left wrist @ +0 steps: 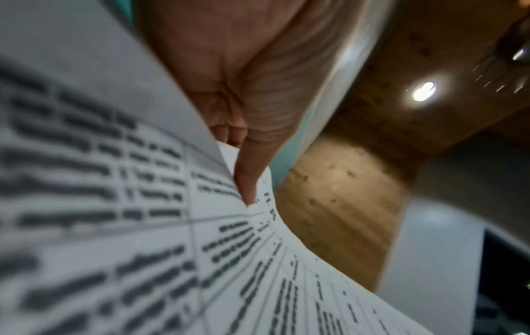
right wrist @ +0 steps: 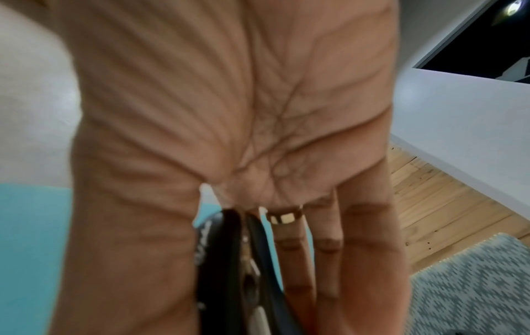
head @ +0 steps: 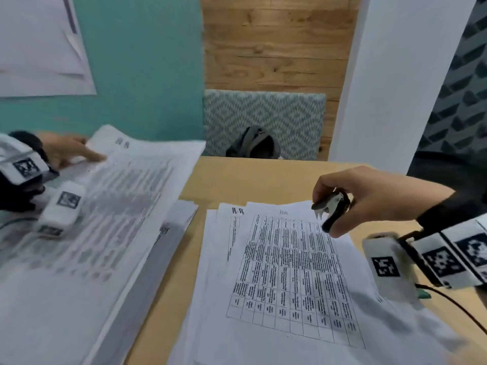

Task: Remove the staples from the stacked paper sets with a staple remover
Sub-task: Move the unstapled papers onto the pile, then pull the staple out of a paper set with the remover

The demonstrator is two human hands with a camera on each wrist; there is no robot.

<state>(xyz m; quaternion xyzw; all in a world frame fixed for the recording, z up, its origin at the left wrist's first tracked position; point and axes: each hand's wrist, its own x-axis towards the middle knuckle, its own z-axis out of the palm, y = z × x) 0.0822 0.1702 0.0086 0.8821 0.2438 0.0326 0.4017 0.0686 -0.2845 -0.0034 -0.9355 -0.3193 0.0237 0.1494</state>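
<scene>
Lifted paper set [head: 87, 206] at left of the head view: motion-blurred, print illegible, lower part cut by the frame edge. Left hand [head: 66, 150] partly hidden behind it. Staple remover [right wrist: 229, 260] blurred, cut off at bottom of the right wrist view.

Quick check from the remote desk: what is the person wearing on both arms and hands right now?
The left hand has a black wrist strap carrying white blocks printed with black square markers. The right hand follows a dark sleeve; its wrist carries similar white marker blocks, with a thin black cable trailing over the table. The right wrist view shows a gold-coloured ring on one finger. No gloves on either hand.
</scene>
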